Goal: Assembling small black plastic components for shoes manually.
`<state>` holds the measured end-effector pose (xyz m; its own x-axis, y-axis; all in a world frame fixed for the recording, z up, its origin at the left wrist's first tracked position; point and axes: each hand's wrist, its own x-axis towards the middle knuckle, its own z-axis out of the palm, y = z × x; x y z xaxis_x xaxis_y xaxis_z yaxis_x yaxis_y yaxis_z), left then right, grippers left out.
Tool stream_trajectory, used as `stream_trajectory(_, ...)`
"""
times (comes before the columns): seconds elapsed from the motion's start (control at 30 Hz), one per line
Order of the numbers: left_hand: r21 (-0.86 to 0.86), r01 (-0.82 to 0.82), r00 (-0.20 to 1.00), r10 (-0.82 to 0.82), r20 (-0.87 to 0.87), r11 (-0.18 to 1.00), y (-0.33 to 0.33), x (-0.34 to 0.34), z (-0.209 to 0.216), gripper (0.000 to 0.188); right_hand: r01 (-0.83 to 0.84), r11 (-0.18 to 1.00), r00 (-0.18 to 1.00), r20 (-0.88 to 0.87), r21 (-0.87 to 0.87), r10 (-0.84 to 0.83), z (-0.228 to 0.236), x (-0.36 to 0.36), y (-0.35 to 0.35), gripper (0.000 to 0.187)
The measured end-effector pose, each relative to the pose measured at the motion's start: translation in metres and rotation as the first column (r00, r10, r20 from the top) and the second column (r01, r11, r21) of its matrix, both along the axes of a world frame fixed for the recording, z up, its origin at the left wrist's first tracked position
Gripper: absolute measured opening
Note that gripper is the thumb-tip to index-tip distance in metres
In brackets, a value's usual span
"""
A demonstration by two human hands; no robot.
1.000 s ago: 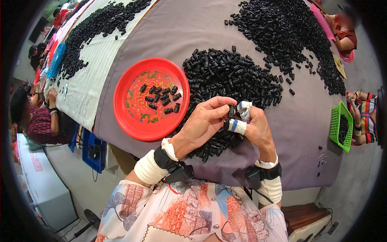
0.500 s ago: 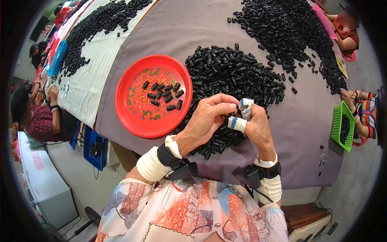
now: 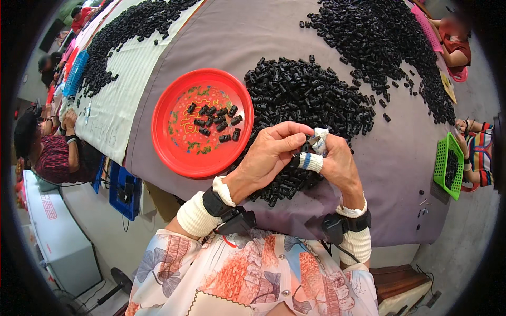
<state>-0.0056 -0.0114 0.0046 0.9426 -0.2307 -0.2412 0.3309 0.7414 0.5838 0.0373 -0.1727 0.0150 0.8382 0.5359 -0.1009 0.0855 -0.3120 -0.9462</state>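
My left hand (image 3: 270, 154) is closed in a pinch over the near part of a pile of small black barrel-shaped plastic pieces (image 3: 311, 100). My right hand (image 3: 340, 160) meets it fingertip to fingertip, its fingers curled; two of them are wrapped in white cloth with blue stripes (image 3: 310, 161). A dark bit of a black piece (image 3: 295, 158) shows between the hands, mostly hidden by the fingers. Left of the pile lies a round red tray (image 3: 174, 152) with a printed pattern and several loose black pieces (image 3: 222, 127) on it.
Larger heaps of black pieces (image 3: 374, 42) lie farther off on the grey cloth (image 3: 211, 47) and on a white cloth at left. A green basket (image 3: 448, 166) stands at the right edge, by a co-worker's hands. Another person (image 3: 58, 152) sits at left.
My hands stay together over the pile with only small finger shifts; the right hand's cloth-wrapped fingers have turned slightly. The pieces on the red tray look the same.
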Motion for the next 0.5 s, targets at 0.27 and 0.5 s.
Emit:
stream_trajectory(0.27, 0.046, -0.008, 1.000, 0.007, 0.015, 0.999, 0.0007, 0.0007, 0.0001, 0.016, -0.018, 1.000, 1.000, 0.003, -0.024, 0.018, -0.0008, 0.0006, 0.0026, 0.037)
stream_trajectory(0.5, 0.066, -0.017, 1.000, 0.016, 0.002, 0.998, 0.0007, 0.0004, 0.0007, 0.016, -0.025, 0.998, 1.000, 0.011, -0.060, 0.026, -0.0002, 0.0000, 0.0040, 0.037)
